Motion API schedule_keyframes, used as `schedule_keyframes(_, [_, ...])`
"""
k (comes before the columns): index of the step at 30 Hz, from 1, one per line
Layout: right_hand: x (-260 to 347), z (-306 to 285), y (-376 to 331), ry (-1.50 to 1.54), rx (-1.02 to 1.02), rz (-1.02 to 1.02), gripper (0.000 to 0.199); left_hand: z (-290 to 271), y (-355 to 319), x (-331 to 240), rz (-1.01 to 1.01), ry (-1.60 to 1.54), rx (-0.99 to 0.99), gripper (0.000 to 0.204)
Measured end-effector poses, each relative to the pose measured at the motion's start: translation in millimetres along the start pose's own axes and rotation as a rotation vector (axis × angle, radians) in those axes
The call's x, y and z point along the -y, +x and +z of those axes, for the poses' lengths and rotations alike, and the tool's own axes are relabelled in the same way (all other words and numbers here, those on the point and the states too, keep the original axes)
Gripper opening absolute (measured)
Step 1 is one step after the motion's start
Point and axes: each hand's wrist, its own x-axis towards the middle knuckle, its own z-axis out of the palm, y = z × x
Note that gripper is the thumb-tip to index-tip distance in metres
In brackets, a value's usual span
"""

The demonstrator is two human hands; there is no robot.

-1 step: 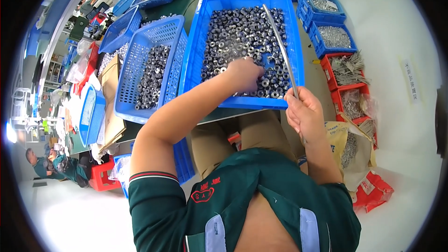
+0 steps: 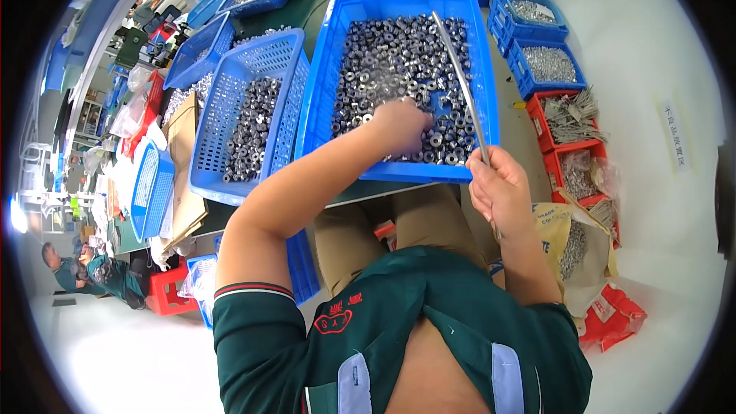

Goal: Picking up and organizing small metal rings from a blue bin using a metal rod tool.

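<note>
A large blue plastic bin [image 2: 318,107] in front of me is filled with small ring-shaped metal parts [image 2: 399,46], dark grey and silver. My left hand [image 2: 402,123] reaches down among them, fingers curled and pressed together; their tips are hidden, so I cannot make out what they pinch. My right hand [image 2: 502,188] is closed around the lower end of a thin metal rod [image 2: 462,77] near the bin's front right corner. The rod slants up and away over the right side of the parts, where a small patch of blue bin floor shows.
Left of the bin, a blue perforated basket [image 2: 211,134] holds more of the same parts. Blue crates [image 2: 548,61] and red bins [image 2: 563,119] of metal pieces line the right. A sack [image 2: 552,226] stands below them. Two people [image 2: 100,272] are far left.
</note>
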Motion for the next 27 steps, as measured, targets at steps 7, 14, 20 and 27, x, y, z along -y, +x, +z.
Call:
schedule_keyframes(7, [0.1, 0.6, -6.6, -0.002, 0.016, 0.021, 0.014, 12.1, -0.3, 23.0, 0.205, -0.288, 0.044, 0.028])
schedule_keyframes(14, [-0.3, 0.8, -5.5, -0.001, 0.025, -0.007, 0.014, -14.8, 0.6, 60.2, -0.034, -1.666, 0.15, 0.013])
schedule_keyframes(20, [-5.8, -1.8, -15.6, 0.08, 0.109, 0.148, 0.011, -30.5, -4.1, 69.7, -0.032, -2.217, 0.056, 0.013])
schedule_keyframes(27, [-8.9, 1.6, -26.5, 0.064, 0.175, 0.187, 0.009, -28.2, -11.3, 71.8, 0.008, -2.394, -0.095, 0.015])
